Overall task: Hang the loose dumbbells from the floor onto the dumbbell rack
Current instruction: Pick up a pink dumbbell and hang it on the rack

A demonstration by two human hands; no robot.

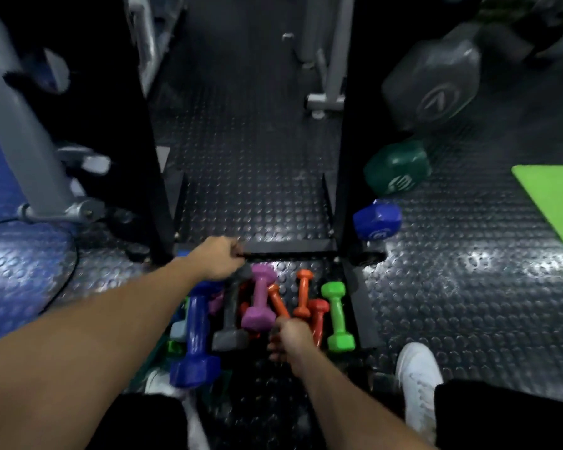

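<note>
Left hand (pixel 220 261) grip curled round grey dumbbell (pixel 233 315) top; right hand (pixel 288 339) grip holding orange dumbbell (pixel 278 302).

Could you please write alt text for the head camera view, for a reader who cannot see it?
Seen from above, a person's left hand grips the far end of a grey dumbbell while the right hand reaches into a pile of coloured dumbbells on the studded floor. A black rack stands just beyond, with white shoes near the bottom.

Both arms reach forward and down — left hand (pixel 220 261) fisted farther out, right hand (pixel 288 337) curled, nearer.
</note>
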